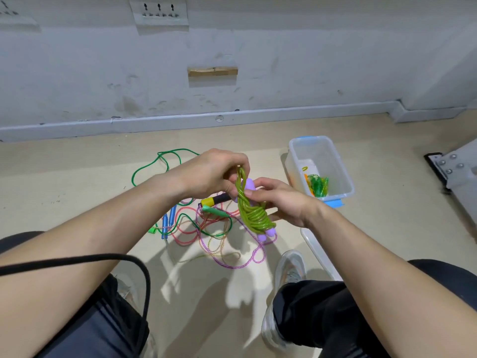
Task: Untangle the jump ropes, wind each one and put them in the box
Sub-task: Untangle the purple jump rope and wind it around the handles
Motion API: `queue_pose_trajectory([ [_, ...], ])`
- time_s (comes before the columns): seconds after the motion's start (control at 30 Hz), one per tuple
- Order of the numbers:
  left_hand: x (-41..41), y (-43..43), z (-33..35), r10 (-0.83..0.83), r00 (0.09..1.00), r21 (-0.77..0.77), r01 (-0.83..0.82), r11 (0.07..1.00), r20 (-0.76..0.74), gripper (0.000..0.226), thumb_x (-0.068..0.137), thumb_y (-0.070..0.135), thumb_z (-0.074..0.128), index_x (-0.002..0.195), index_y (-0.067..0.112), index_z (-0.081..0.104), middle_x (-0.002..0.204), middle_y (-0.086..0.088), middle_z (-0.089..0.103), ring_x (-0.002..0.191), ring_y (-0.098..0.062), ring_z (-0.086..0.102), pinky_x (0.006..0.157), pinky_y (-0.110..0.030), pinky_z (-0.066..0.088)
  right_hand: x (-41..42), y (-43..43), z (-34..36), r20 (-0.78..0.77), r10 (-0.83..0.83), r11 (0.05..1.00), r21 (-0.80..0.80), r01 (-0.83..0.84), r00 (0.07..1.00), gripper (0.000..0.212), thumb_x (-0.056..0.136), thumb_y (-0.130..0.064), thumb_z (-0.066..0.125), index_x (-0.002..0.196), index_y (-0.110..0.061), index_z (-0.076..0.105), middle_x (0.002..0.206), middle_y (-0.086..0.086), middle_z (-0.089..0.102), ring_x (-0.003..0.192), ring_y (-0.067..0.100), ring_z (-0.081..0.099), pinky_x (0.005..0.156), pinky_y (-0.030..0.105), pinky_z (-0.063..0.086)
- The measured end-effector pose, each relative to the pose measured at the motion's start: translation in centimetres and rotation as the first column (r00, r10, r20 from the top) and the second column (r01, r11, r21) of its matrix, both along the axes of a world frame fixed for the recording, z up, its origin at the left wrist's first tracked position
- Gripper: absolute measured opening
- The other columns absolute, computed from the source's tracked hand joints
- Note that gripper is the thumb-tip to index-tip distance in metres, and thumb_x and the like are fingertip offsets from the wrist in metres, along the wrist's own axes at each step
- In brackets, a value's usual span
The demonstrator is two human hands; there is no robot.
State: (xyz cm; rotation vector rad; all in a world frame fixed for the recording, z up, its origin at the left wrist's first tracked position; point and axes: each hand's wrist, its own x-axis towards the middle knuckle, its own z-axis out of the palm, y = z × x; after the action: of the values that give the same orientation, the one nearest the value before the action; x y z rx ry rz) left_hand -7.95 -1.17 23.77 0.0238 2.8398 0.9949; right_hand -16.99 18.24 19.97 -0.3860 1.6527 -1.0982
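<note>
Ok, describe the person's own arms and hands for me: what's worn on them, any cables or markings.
The left forearm and right forearm are bare as far as the frame shows, with no sleeves. The left hand and right hand wear no gloves, and no watch or band shows at either wrist. A black cable crosses the left forearm and loops downward.

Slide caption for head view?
The left hand and right hand hold a coiled translucent green jump rope with purple handles above tangled coloured ropes, clear plastic box nearby.

Bare indoor room: scuffed grey wall [258, 47], wall sockets [158, 9], beige floor [77, 164].
</note>
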Motion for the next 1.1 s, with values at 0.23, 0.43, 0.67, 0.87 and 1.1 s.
queue_pose_trajectory([
  [0.23, -2.3, 2.2, -0.7, 0.308, 0.951, 0.425, -0.271, 0.864, -0.020, 0.054, 0.080, -0.010, 0.071, 0.118, 0.025, 0.058, 0.089, 0.000, 0.062, 0.070, -0.011, 0.061, 0.070, -0.023, 0.053, -1.5, 0.9, 0.8, -0.086, -0.264, 0.964, -0.016, 0.264, 0.961, 0.030, 0.084, -0.036, 0.080, 0.105, -0.021, 0.064, 0.093, -0.005, 0.073, 0.075, 0.016, 0.062, 0.065, 0.029, 0.053],
  [0.43, -7.8, 5.0, -0.8, 0.615, 0.785, 0.555, -0.476, 0.683, -0.083, 0.021, 0.085, 0.009, 0.075, 0.099, 0.018, 0.061, 0.087, 0.005, 0.061, 0.074, -0.015, 0.060, 0.082, -0.032, 0.053, -5.7, 1.3, 3.7, -0.152, -0.430, 0.903, -0.086, 0.421, 0.890, 0.032, 0.085, -0.039, 0.078, 0.106, -0.017, 0.070, 0.085, -0.007, 0.070, 0.063, 0.016, 0.058, 0.052, 0.021, 0.048],
  [0.67, -15.6, 8.6, -1.5, 0.549, 0.799, 0.793, -0.491, 0.360, 0.246, 0.015, 0.101, 0.023, 0.057, 0.091, 0.015, 0.064, 0.094, -0.010, 0.068, 0.083, -0.026, 0.066, 0.079, -0.043, 0.058, -13.5, 3.9, 5.8, -0.288, -0.434, 0.897, -0.045, 0.440, 0.854, 0.034, 0.082, -0.053, 0.077, 0.099, -0.025, 0.070, 0.091, -0.006, 0.070, 0.067, 0.016, 0.060, 0.059, 0.023, 0.047],
  [0.87, -21.4, 10.7, -4.1, 0.482, 0.800, 0.841, -0.500, 0.206, 0.358, 0.012, 0.099, 0.005, 0.052, 0.103, 0.009, 0.062, 0.096, -0.011, 0.070, 0.081, -0.025, 0.068, 0.075, -0.035, 0.058, -19.7, 6.8, 2.5, -0.152, -0.572, 0.820, -0.100, 0.563, 0.806, 0.015, 0.091, -0.028, 0.073, 0.099, -0.017, 0.066, 0.089, 0.002, 0.071, 0.068, 0.019, 0.060, 0.058, 0.022, 0.050],
  [1.1, -27.7, 13.2, -11.3, 0.517, 0.713, 0.753, -0.632, 0.180, 0.475, 0.035, 0.074, 0.002, 0.073, 0.104, 0.013, 0.060, 0.105, -0.018, 0.070, 0.081, -0.027, 0.068, 0.074, -0.034, 0.060, -25.5, 8.3, -7.4, -0.162, -0.674, 0.737, -0.077, 0.672, 0.721, 0.020, 0.084, -0.019, 0.078, 0.102, -0.015, 0.069, 0.090, 0.005, 0.068, 0.083, 0.020, 0.065, 0.072, 0.028, 0.052],
])
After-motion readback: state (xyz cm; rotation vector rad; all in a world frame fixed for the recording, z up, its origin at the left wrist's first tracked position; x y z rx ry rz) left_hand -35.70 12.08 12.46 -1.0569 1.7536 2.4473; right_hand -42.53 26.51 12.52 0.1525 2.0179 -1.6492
